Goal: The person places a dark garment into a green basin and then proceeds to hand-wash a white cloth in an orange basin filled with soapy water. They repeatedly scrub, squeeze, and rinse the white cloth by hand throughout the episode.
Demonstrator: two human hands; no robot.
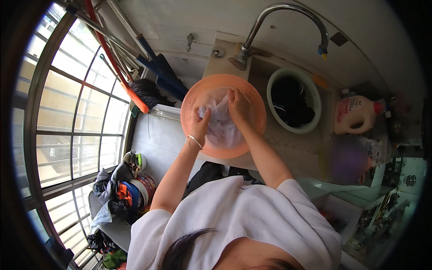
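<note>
An orange plastic basin [225, 152] sits at the left end of the sink counter, with wet white fabric [221, 125] bunched in what looks like cloudy water. My left hand [199, 124], a pale bangle at its wrist, grips the fabric at its left side. On the other side my right hand [237, 105] pinches a raised fold of the same fabric. Right of the basin, a pale green plastic tub [317, 101] holds dark cloth [293, 101]. Above stands a curved chrome faucet [287, 7], its spout over the sink side.
Detergent jug [352, 113] and a purple package [347, 160] stand at the right. A black mop head [150, 92], an orange-handled tool [135, 98] and blue poles [162, 71] lean at the left near the barred window [81, 101]. Lower left are buckets [143, 189] and bags.
</note>
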